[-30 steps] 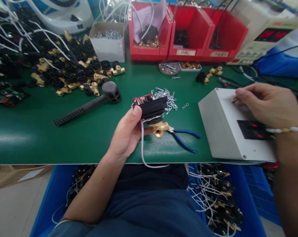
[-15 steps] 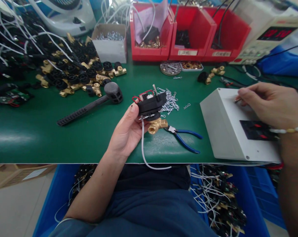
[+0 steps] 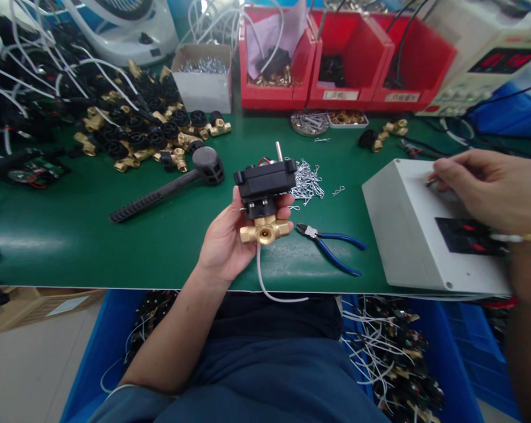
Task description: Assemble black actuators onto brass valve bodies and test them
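Observation:
My left hand (image 3: 228, 241) is closed around a motorised valve with a black housing (image 3: 265, 179), a brass three-way body (image 3: 265, 230) and a metal pin standing up from its top. A white cable (image 3: 262, 276) hangs from it over the table's front edge. My right hand (image 3: 481, 185) pinches a small metal switch lever (image 3: 431, 181) on top of a light grey box (image 3: 391, 229). Diagonal cutters (image 3: 331, 244) with blue handles lie just right of the valve. Behind the valve is a pile of R-shaped cotter pins (image 3: 308, 181).
A black mallet (image 3: 172, 187) lies left of my left hand. Brass valves with black caps (image 3: 146, 132) are heaped at the back left. Red bins (image 3: 278, 100) and a power supply (image 3: 477, 70) line the back. Blue crates (image 3: 89, 358) with valve assemblies stand below the table edge.
My left hand has turned the valve, so its brass body now faces me and the housing sits level. My right hand stays at the switch lever. The power supply's red reading differs.

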